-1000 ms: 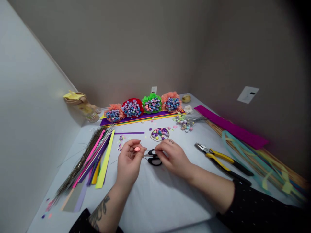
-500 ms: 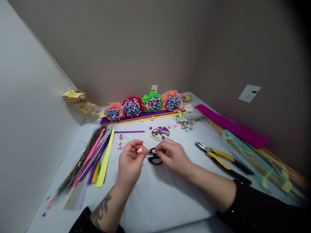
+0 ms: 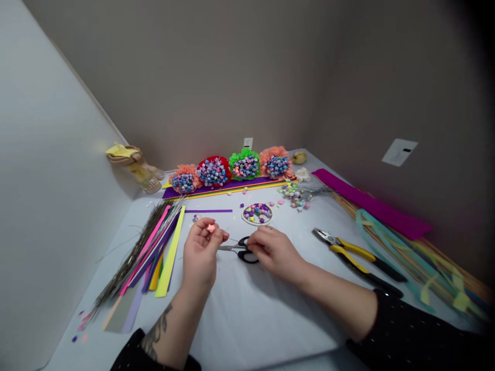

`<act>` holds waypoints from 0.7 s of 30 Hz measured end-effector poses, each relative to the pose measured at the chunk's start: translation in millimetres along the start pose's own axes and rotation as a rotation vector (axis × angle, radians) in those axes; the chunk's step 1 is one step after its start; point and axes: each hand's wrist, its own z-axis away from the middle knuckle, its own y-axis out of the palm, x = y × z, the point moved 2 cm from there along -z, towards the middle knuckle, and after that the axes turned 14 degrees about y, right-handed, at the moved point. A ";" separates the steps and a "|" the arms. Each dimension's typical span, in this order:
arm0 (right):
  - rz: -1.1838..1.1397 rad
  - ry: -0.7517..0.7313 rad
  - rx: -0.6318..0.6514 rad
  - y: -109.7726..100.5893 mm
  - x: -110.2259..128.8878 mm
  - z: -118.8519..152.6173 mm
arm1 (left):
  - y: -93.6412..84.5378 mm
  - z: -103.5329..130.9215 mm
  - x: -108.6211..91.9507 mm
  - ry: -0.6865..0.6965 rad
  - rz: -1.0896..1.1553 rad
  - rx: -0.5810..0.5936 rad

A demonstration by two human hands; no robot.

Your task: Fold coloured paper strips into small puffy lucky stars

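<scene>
gap between right hand (image 3: 276,252) and pliers (image 3: 358,260), scissors (image 3: 247,256) blocking toward left hand (image 3: 201,252)

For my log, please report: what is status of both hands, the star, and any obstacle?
Left hand holding pink star. Right hand at black-handled scissors, its grip unclear. Scissors lie between hands, possibly in the way.

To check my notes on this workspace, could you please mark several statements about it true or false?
The left hand holds a small pink star. True.
The yellow-and-black metal pliers lie left of the black-handled metal scissors. False: they lie to the right.
The green ruffled paper flower is between a red one and an orange one. True.
The pale-rimmed round dish is empty. False: it holds small multicoloured stars.
</scene>
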 end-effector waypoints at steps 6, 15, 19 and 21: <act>-0.059 -0.069 0.098 -0.4 6.8 1.9 | -0.6 -5.1 -3.0 -0.007 0.014 -0.001; -0.232 -0.065 -0.191 -15.9 9.5 4.7 | 9.6 6.8 -2.3 -0.223 -0.053 0.421; -0.235 -0.127 -0.131 -14.0 9.2 4.7 | 10.3 14.4 -2.6 -0.001 -0.271 0.479; -0.257 -0.114 -0.092 -12.9 9.4 4.6 | 9.0 16.8 -2.8 0.139 -0.376 0.523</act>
